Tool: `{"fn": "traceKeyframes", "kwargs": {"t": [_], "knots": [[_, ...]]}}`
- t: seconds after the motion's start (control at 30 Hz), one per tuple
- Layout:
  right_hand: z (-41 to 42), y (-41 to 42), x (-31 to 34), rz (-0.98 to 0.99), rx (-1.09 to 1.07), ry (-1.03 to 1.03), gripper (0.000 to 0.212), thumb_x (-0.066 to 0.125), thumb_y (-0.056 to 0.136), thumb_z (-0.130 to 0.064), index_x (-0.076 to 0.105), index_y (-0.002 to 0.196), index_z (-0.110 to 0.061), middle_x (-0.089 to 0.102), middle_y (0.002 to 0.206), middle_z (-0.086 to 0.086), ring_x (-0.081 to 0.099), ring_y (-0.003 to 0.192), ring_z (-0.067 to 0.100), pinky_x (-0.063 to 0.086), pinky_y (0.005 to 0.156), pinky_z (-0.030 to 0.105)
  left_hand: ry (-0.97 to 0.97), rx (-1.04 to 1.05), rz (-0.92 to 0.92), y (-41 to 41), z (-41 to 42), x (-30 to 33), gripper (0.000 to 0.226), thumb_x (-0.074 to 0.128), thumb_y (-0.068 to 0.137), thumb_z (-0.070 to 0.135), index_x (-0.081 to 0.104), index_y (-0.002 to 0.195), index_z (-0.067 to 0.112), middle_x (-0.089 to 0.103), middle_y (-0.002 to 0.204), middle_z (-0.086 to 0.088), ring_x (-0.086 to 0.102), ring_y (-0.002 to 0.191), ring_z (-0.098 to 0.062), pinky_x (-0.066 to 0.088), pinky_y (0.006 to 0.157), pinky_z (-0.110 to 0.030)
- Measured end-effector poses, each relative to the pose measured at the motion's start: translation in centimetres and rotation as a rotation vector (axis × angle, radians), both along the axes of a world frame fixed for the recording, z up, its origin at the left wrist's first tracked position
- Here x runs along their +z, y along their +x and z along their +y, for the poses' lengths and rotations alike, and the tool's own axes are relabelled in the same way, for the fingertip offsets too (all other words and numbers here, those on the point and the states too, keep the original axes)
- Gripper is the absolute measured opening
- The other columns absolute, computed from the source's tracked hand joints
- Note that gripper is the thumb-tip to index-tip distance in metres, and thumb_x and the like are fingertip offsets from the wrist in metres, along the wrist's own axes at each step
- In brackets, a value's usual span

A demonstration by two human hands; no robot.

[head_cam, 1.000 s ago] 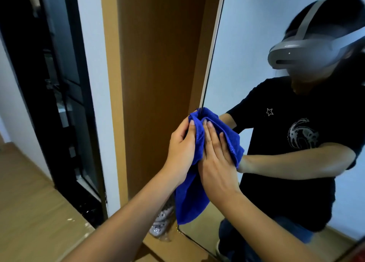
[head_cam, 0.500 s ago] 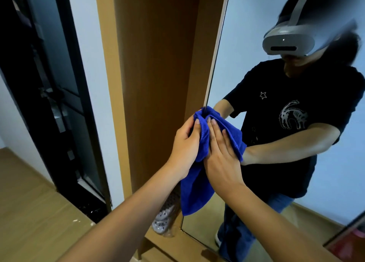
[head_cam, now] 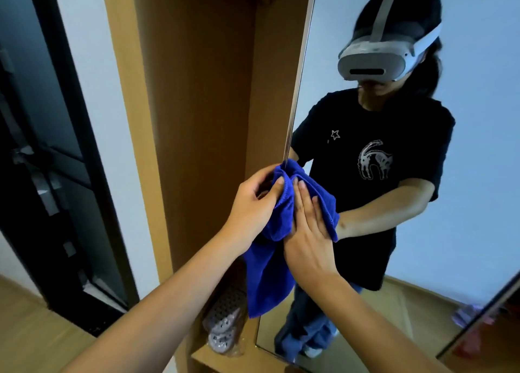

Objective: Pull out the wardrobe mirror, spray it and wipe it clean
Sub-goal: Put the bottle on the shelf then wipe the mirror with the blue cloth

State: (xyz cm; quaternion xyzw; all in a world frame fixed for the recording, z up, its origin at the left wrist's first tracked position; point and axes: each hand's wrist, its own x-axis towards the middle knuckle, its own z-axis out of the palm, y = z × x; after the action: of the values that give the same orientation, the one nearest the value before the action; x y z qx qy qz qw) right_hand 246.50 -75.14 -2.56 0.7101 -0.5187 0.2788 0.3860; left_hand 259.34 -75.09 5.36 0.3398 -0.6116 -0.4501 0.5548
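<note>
1. While the blue cloth (head_cam: pixel 284 226) is folded over the mirror's (head_cam: pixel 422 232) left edge at centre frame, the work is judged to be in the wiping step, confined to the frame edge (head_cam: pixel 299 71). The mirror stands pulled out from the wardrobe (head_cam: pixel 202 105) and fills the right half of the frame.

2. State of the fingers: the left hand (head_cam: pixel 253 203) has its thumb and fingers curled round the cloth on the wardrobe side of the edge. The right hand (head_cam: pixel 306 232) lies with straight fingers pressed flat on the cloth against the glass. Neither hand holds anything else.

3. Hazard, side load: the two hands squeeze the panel from opposite sides. Uneven pressure could swing or rack the pulled-out mirror on its fitting, which is not visible.

4. Hazard, edge contact: the edge is thin. If the cloth slips out from under the left hand, bare fingers may run along it.

5. Hazard, loose cloth: a long tail hangs below the hands toward the lower centre of the frame. It could drag over the pale slippers (head_cam: pixel 222 325) on the wardrobe floor and pick up dirt, then smear the glass.

6. Hazard, incomplete wipe: whether the glass carries spray cannot be told. Streaks elsewhere may be left if wiping stops at the edge.
</note>
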Motion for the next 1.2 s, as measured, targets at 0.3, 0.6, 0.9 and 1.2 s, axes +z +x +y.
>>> {"fn": "traceKeyframes", "kwargs": {"t": [0.3,0.6,0.9,1.2], "knots": [[-0.4,1.3,-0.1,-0.089,-0.077,0.012,0.074,0.035,0.096,-0.025,-0.007,0.153,-0.002,0.004,0.160,0.019,0.005,0.149,0.030,0.011,0.120,0.044,-0.078,-0.106,0.046,0.4,-1.1,0.4,0.035,0.057,0.095,0.014,0.055,0.127,0.029,0.063,0.120,0.017,0.058,0.113,0.004,0.047,0.096,-0.016],[0.7,4.7,0.8,-0.367,-0.096,0.052,0.090,0.044,0.090,-0.046,-0.009,0.153,-0.010,0.004,0.160,0.011,-0.008,0.150,0.020,0.003,0.121,0.039,-0.096,-0.146,0.030,1.3,-2.3,1.5,0.028,0.067,0.089,0.014,0.063,0.113,0.029,0.070,0.107,0.013,0.065,0.101,0.002,0.051,0.089,-0.018],[-1.9,8.8,1.2,-0.571,-0.445,-0.075,0.085,0.037,0.089,-0.045,0.001,0.153,-0.002,0.010,0.158,0.014,-0.016,0.148,0.016,-0.007,0.120,0.028,-0.132,-0.229,-0.038,2.4,-4.6,3.0,0.022,0.072,0.086,0.017,0.067,0.106,0.027,0.072,0.098,0.011,0.067,0.094,0.001,0.054,0.083,-0.018],[-3.5,9.0,6.4,-0.560,-0.406,-0.301,0.084,0.040,0.086,-0.039,-0.007,0.151,-0.013,0.011,0.154,0.010,-0.019,0.146,0.006,-0.007,0.118,0.025,-0.207,-0.252,-0.047,2.3,-6.4,7.9,0.022,0.070,0.088,0.024,0.067,0.109,0.020,0.069,0.099,0.010,0.064,0.095,-0.001,0.053,0.083,-0.018]]}}
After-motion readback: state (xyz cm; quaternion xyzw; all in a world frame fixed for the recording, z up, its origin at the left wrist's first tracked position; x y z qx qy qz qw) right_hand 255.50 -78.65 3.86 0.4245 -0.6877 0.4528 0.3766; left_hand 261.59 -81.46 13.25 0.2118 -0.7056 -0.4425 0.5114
